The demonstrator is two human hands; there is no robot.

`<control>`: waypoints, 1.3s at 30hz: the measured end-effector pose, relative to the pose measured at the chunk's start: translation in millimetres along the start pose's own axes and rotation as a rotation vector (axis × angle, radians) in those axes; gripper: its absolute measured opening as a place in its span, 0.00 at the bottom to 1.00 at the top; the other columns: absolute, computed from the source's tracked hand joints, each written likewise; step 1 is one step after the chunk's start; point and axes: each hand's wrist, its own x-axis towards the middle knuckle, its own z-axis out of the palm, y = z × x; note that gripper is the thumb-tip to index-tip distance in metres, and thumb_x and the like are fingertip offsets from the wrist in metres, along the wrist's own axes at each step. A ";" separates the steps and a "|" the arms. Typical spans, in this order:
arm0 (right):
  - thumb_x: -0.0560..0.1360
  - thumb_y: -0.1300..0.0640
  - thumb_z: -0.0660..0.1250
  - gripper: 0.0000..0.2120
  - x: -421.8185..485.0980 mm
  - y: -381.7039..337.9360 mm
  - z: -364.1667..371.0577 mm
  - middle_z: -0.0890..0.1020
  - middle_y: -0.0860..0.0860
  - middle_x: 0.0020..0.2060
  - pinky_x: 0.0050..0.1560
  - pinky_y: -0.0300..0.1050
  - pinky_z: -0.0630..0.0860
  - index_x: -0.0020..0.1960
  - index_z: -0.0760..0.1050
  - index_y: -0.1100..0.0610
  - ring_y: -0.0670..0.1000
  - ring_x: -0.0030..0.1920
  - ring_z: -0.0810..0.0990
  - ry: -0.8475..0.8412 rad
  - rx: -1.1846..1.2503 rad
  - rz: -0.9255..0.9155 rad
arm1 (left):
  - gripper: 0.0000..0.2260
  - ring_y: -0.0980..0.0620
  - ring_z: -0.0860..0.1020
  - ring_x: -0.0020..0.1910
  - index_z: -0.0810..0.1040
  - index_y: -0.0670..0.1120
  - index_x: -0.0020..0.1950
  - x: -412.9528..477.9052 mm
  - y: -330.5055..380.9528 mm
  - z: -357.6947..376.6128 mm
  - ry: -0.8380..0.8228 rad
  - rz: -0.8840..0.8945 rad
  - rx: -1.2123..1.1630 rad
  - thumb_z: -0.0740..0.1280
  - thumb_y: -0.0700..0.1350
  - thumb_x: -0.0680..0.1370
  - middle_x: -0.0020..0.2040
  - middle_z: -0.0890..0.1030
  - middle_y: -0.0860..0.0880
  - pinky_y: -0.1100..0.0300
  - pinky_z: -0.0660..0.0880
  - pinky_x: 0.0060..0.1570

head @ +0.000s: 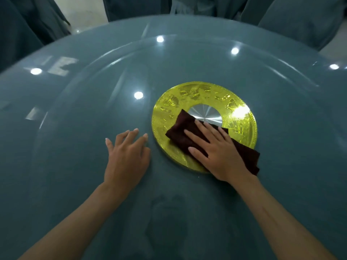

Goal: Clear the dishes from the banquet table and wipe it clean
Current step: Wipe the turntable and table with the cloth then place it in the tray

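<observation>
A dark maroon cloth [180, 128] lies folded over the near part of a gold disc [204, 92] with a silver centre [206, 114], at the middle of the round glass turntable [93, 109]. My right hand [217, 152] presses flat on the cloth, fingers spread and pointing left and away. My left hand [127, 154] rests palm down on the glass just left of the disc, fingers apart, holding nothing. No dishes are in sight.
The blue-grey banquet table [22, 87] extends around the turntable and reflects ceiling lights. Chairs in dark teal covers [300, 19] stand along its far edge, with pale floor between them.
</observation>
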 end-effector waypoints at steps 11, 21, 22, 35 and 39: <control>0.83 0.33 0.42 0.29 135.5 62.7 0.4 0.49 0.49 0.84 0.80 0.64 0.46 0.83 0.49 0.37 0.56 0.83 0.47 0.026 0.024 0.438 | 0.18 0.39 0.70 0.71 0.83 0.45 0.65 6.2 -7.1 8.6 0.036 0.004 -0.050 0.62 0.47 0.79 0.70 0.78 0.42 0.19 0.56 0.70; 0.84 0.35 0.43 0.27 101.4 -46.8 16.9 0.51 0.50 0.84 0.80 0.64 0.49 0.82 0.52 0.37 0.57 0.83 0.50 0.018 -0.024 0.177 | 0.18 0.40 0.71 0.72 0.80 0.48 0.69 7.3 -3.7 -4.9 -0.045 0.000 0.058 0.59 0.44 0.83 0.72 0.76 0.44 0.23 0.61 0.70; 0.84 0.35 0.43 0.27 86.1 -59.2 20.2 0.53 0.50 0.84 0.79 0.64 0.51 0.82 0.54 0.38 0.57 0.83 0.52 0.034 -0.031 0.158 | 0.18 0.40 0.70 0.73 0.80 0.48 0.70 7.1 -3.4 -8.2 -0.064 -0.004 0.049 0.58 0.44 0.83 0.73 0.75 0.45 0.24 0.61 0.71; 0.85 0.34 0.48 0.28 -130.9 -186.2 27.4 0.55 0.53 0.83 0.78 0.67 0.54 0.82 0.57 0.41 0.59 0.82 0.54 0.049 -0.030 0.241 | 0.20 0.44 0.72 0.75 0.77 0.44 0.73 -121.3 -118.7 -87.6 -0.032 -0.271 -0.044 0.61 0.36 0.81 0.77 0.73 0.47 0.42 0.73 0.68; 0.85 0.35 0.48 0.28 -202.3 -249.2 34.7 0.49 0.51 0.84 0.79 0.66 0.55 0.83 0.51 0.41 0.57 0.83 0.49 -0.008 0.014 0.180 | 0.23 0.48 0.65 0.80 0.73 0.43 0.77 -148.4 -127.4 -89.2 -0.094 -0.187 -0.090 0.59 0.33 0.81 0.80 0.68 0.48 0.46 0.68 0.74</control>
